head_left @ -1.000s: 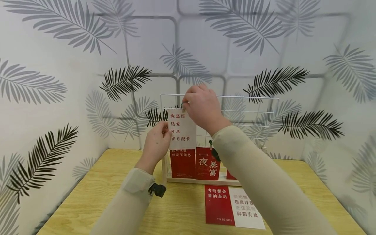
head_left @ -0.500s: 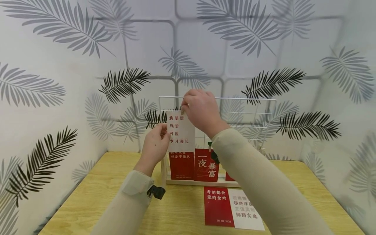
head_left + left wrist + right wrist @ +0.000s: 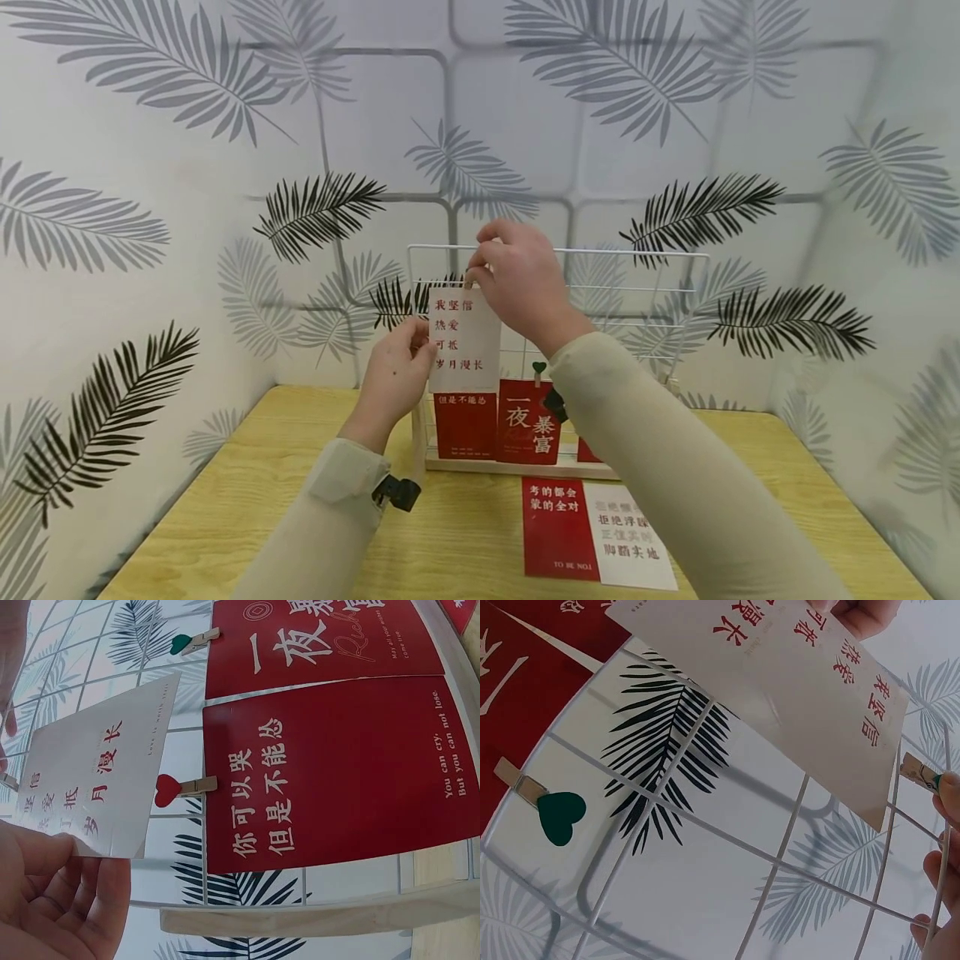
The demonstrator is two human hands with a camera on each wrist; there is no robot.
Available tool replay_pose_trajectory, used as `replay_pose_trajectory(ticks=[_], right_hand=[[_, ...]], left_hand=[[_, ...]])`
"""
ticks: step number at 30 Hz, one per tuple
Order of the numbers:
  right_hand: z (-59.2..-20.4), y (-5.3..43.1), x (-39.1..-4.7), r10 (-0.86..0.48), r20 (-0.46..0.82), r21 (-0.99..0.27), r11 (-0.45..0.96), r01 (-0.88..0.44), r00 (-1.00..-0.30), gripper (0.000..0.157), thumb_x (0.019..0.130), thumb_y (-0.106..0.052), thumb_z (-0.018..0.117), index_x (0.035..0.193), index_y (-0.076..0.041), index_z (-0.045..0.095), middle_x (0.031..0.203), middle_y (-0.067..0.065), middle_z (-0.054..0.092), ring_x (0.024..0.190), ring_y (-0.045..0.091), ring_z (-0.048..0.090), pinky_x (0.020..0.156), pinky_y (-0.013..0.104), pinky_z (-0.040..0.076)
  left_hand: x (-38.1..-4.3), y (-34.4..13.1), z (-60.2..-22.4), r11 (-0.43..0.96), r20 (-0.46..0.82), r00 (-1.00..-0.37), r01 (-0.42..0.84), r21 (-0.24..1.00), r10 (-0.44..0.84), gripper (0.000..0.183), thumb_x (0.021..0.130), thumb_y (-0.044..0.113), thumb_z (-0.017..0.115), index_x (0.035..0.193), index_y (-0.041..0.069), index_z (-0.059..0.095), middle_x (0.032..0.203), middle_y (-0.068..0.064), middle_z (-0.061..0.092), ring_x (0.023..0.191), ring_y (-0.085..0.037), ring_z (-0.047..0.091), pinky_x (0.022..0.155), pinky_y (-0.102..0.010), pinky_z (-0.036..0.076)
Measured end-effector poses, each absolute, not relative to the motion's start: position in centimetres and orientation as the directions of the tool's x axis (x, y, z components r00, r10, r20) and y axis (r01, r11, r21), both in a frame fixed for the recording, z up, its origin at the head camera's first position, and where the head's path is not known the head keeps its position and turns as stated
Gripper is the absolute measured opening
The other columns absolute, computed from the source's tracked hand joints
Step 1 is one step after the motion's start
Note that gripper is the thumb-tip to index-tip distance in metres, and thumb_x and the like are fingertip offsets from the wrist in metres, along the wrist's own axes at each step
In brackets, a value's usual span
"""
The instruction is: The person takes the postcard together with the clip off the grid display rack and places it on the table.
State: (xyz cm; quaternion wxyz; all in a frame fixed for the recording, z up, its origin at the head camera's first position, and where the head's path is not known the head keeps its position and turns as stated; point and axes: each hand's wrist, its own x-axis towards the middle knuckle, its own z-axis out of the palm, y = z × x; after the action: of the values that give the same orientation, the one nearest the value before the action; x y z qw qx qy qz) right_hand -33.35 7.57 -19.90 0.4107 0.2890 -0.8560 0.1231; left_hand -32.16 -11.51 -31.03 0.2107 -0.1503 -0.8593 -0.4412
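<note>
Near the top-left corner of the wire rack point(image 3: 630, 252), the left hand point(image 3: 397, 367) pinches the white card point(image 3: 467, 342), the right hand point(image 3: 525, 271) a clip point(image 3: 919, 773), its bite unclear. Best square the card before release.

Upper card point(image 3: 467, 342): right of left hand point(image 3: 399, 360), below right hand point(image 3: 521, 275), before rack point(image 3: 630, 252). Hung cards point(image 3: 517, 454): on rack, below both hands. Loose cards point(image 3: 562, 533): on table point(image 3: 465, 533), before rack, right of left hand.
</note>
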Motion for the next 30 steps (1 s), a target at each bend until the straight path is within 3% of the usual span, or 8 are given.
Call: replay_pose_trajectory(ticks=[3,6,9,21,26,30], right_hand=[[-20.1,7.9,-33.4,-0.397,0.798,0.040,0.786,-0.617,-0.454,0.007,0.090,-0.016,0.078,0.090,-0.009,0.078,0.115,0.008,0.064,0.114,0.029,0.056,0.116,0.043,0.029],[-20.3,8.2,-33.4,-0.392,0.805,0.030,0.777,-0.629,-0.445,0.006,0.090,-0.014,0.078,0.090,-0.008,0.078,0.116,0.008,0.062,0.116,0.029,0.055,0.121,0.042,0.018],[-20.6,8.5,-33.4,-0.386,0.810,0.021,0.771,-0.636,-0.442,0.004,0.090,-0.011,0.077,0.090,-0.007,0.078,0.117,0.009,0.061,0.118,0.029,0.055,0.122,0.041,0.014],[-20.5,9.1,-32.9,-0.397,0.821,0.050,0.766,-0.641,-0.411,0.007,0.090,-0.013,0.078,0.092,-0.006,0.078,0.115,0.010,0.062,0.114,0.032,0.052,0.121,0.042,0.019],[-20.5,9.2,-32.6,-0.394,0.815,0.054,0.781,-0.623,-0.424,0.007,0.090,-0.014,0.079,0.093,-0.007,0.078,0.116,0.008,0.061,0.116,0.029,0.049,0.111,0.040,0.033],[-20.8,9.5,-32.4,-0.395,0.808,0.048,0.784,-0.619,-0.437,0.007,0.089,-0.013,0.079,0.093,-0.007,0.078,0.116,0.007,0.059,0.118,0.028,0.048,0.108,0.039,0.037]], left_hand=[[-32.1,-11.6,-31.1,0.563,0.494,-0.866,0.448,0.694,0.079,0.017,0.104,0.015,0.057,0.119,0.008,0.060,0.102,-0.007,0.064,0.087,-0.024,0.058,0.075,-0.040,0.049],[-32.2,-11.7,-31.2,0.559,0.493,-0.866,0.450,0.697,0.084,0.017,0.104,0.015,0.056,0.120,0.008,0.060,0.102,-0.007,0.064,0.085,-0.024,0.057,0.075,-0.040,0.050],[-32.2,-11.8,-31.3,0.555,0.483,-0.872,0.442,0.704,0.082,0.019,0.104,0.016,0.057,0.122,0.008,0.059,0.105,-0.007,0.064,0.087,-0.024,0.058,0.076,-0.040,0.051],[-31.7,-12.0,-30.9,0.541,0.462,-0.884,0.424,0.726,0.072,0.021,0.105,0.015,0.056,0.125,0.009,0.059,0.105,-0.007,0.064,0.087,-0.024,0.059,0.076,-0.039,0.051],[-31.6,-12.0,-31.0,0.534,0.467,-0.881,0.431,0.727,0.076,0.023,0.104,0.015,0.056,0.126,0.008,0.059,0.105,-0.008,0.064,0.088,-0.024,0.059,0.076,-0.040,0.051],[-31.6,-12.1,-31.3,0.530,0.466,-0.882,0.431,0.731,0.074,0.024,0.104,0.015,0.057,0.126,0.007,0.059,0.107,-0.008,0.064,0.092,-0.024,0.059,0.079,-0.040,0.051]])
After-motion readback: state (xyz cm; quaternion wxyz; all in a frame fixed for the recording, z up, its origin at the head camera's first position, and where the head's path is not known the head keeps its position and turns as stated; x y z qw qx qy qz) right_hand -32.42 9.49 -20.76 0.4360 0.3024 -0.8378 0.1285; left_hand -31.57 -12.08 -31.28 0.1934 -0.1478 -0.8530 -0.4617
